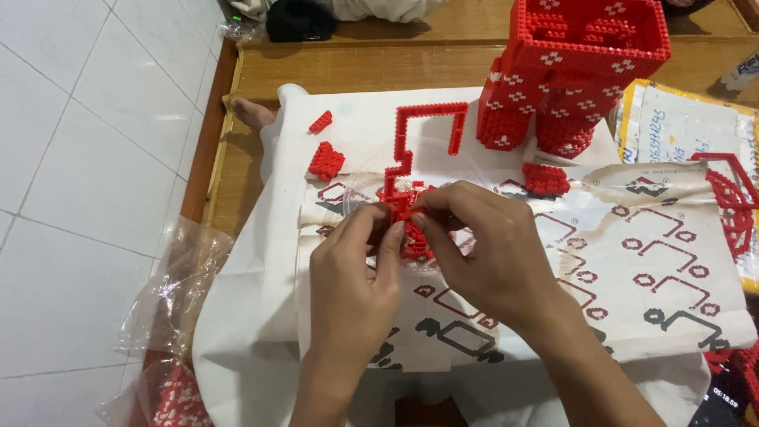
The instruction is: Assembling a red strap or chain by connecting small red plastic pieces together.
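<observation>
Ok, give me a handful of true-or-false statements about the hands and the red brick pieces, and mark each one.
1. Both hands pinch the same small red brick piece. True: the left hand and right hand meet on it with their fingers.
2. The tall red brick model stands near the left hand. False: it stands at the far right, beyond both hands.
3. The printed paper sheet lies under the hands. True.
4. The open red frame is held in the right hand. False: it lies on the white cloth, beyond the hands.
5. The floor at the left is carpeted. False: it is white tile.
</observation>
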